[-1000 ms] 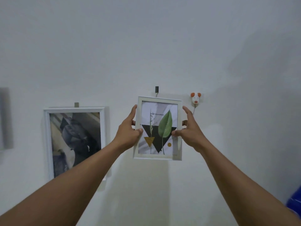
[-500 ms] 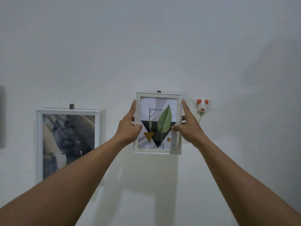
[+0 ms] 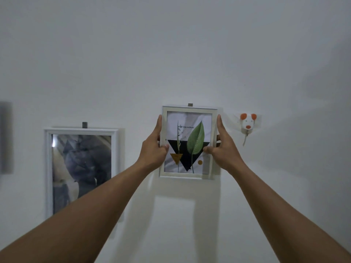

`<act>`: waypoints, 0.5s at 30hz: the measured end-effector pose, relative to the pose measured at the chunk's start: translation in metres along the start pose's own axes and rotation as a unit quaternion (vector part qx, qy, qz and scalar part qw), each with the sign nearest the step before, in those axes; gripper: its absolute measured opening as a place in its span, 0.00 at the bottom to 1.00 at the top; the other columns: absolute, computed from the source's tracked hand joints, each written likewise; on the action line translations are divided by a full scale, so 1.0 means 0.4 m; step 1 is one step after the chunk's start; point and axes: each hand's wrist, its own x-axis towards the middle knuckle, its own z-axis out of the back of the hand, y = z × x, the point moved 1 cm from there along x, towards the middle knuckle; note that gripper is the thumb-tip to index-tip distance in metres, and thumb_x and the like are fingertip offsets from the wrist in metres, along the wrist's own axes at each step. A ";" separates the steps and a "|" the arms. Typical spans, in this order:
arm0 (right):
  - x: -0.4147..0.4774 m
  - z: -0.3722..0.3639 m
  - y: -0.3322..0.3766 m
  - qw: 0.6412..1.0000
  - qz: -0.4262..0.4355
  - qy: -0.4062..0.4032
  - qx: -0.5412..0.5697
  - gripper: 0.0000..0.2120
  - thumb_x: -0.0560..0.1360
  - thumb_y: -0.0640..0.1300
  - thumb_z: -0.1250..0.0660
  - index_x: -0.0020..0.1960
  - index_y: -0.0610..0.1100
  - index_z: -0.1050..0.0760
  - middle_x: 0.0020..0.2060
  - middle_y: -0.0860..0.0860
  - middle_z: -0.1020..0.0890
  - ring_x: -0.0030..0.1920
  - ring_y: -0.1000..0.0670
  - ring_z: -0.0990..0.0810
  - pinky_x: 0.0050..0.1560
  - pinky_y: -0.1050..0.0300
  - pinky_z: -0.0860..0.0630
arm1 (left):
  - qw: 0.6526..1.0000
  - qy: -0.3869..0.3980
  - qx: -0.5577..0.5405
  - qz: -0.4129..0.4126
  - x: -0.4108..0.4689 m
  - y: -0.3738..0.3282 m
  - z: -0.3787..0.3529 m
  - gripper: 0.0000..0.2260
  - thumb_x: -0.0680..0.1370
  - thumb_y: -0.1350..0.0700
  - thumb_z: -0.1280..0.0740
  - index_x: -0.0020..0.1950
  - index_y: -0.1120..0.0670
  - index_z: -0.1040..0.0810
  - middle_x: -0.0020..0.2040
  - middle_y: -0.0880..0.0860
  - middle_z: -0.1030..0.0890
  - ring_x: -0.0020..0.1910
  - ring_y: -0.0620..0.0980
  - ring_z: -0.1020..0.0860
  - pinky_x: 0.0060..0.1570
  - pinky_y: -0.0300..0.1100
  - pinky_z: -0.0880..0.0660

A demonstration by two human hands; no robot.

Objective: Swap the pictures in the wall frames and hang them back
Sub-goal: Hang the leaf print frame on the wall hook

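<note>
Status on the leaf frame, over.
Left hand, right hand gripping sides of leaf frame. Top edge at grey hook. Mouse hook to its right, apart.

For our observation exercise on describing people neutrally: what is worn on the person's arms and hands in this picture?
Nothing worn is visible. The left forearm and right forearm are bare to the picture's edge, with no sleeve in view. The left hand and right hand show no glove, ring, watch or bracelet.
</note>
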 end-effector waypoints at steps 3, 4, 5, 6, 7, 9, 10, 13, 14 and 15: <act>0.003 0.003 -0.007 1.000 -0.001 -0.002 -0.006 0.51 0.74 0.33 0.29 0.77 0.67 0.57 0.46 0.54 0.22 0.45 0.53 0.19 0.48 0.59 0.22 | 1.000 0.006 0.009 -0.005 0.002 -0.004 -0.003 0.41 0.78 0.63 0.37 0.75 0.30 0.55 0.60 0.50 0.22 0.46 0.51 0.20 0.48 0.41 0.20; 0.003 0.003 -0.011 1.000 -0.001 0.001 -0.006 0.51 0.74 0.33 0.29 0.77 0.67 0.57 0.46 0.54 0.22 0.45 0.53 0.19 0.48 0.59 0.22 | 1.000 0.007 0.013 -0.005 -0.002 -0.004 -0.005 0.41 0.78 0.63 0.37 0.75 0.30 0.56 0.61 0.50 0.22 0.46 0.50 0.20 0.50 0.42 0.20; 0.003 0.003 -0.014 1.000 0.000 0.004 -0.006 0.51 0.74 0.33 0.29 0.77 0.67 0.57 0.46 0.54 0.22 0.44 0.53 0.19 0.47 0.60 0.22 | 1.000 0.006 0.018 -0.004 -0.005 -0.002 -0.009 0.41 0.78 0.63 0.37 0.75 0.30 0.57 0.63 0.51 0.23 0.46 0.49 0.20 0.51 0.43 0.20; 0.003 0.004 -0.017 1.000 0.002 0.005 -0.006 0.51 0.74 0.33 0.29 0.77 0.67 0.56 0.46 0.55 0.22 0.45 0.54 0.19 0.46 0.62 0.22 | 1.000 0.005 0.024 -0.004 -0.007 0.000 -0.012 0.41 0.79 0.62 0.37 0.75 0.30 0.57 0.65 0.53 0.24 0.46 0.49 0.20 0.52 0.44 0.20; 0.004 0.007 -0.019 1.000 0.003 0.006 -0.007 0.50 0.74 0.33 0.29 0.77 0.67 0.56 0.46 0.56 0.23 0.45 0.55 0.20 0.44 0.64 0.23 | 1.000 0.003 0.029 -0.003 -0.008 0.003 -0.015 0.41 0.79 0.62 0.36 0.74 0.30 0.58 0.66 0.54 0.24 0.45 0.49 0.20 0.53 0.45 0.21; 0.009 0.012 -0.021 1.000 0.005 0.005 -0.012 0.50 0.74 0.33 0.30 0.78 0.66 0.56 0.44 0.57 0.23 0.42 0.57 0.20 0.39 0.69 0.26 | 0.999 -0.001 0.035 -0.003 -0.006 0.003 -0.019 0.41 0.79 0.62 0.36 0.75 0.30 0.59 0.67 0.54 0.25 0.45 0.49 0.20 0.53 0.45 0.21; 0.011 0.013 -0.023 1.000 0.006 0.004 -0.016 0.50 0.75 0.33 0.30 0.78 0.66 0.57 0.42 0.57 0.23 0.40 0.58 0.20 0.38 0.70 0.27 | 0.999 -0.002 0.035 -0.001 -0.006 0.003 -0.020 0.41 0.79 0.62 0.36 0.75 0.30 0.59 0.65 0.54 0.23 0.44 0.50 0.20 0.52 0.44 0.21; 0.015 0.009 -0.029 0.999 0.007 -0.005 -0.039 0.51 0.75 0.34 0.29 0.77 0.66 0.58 0.39 0.51 0.21 0.40 0.53 0.18 0.39 0.66 0.25 | 0.999 -0.005 0.044 0.011 -0.009 0.003 -0.023 0.41 0.78 0.61 0.35 0.75 0.32 0.58 0.50 0.55 0.18 0.41 0.54 0.20 0.48 0.45 0.21; 0.019 0.005 -0.034 0.999 0.006 -0.009 -0.045 0.51 0.74 0.35 0.29 0.77 0.68 0.59 0.41 0.48 0.20 0.43 0.49 0.17 0.42 0.62 0.23 | 0.998 -0.011 0.053 0.013 -0.008 0.005 -0.023 0.41 0.78 0.61 0.35 0.76 0.32 0.58 0.47 0.55 0.19 0.41 0.54 0.20 0.48 0.46 0.21; 0.023 0.000 -0.040 0.998 0.007 -0.015 -0.053 0.52 0.74 0.36 0.28 0.75 0.71 0.60 0.44 0.46 0.20 0.45 0.47 0.17 0.47 0.56 0.21 | 0.998 -0.020 0.064 0.011 -0.006 0.008 -0.022 0.41 0.78 0.60 0.34 0.76 0.33 0.57 0.45 0.56 0.19 0.42 0.54 0.21 0.48 0.46 0.21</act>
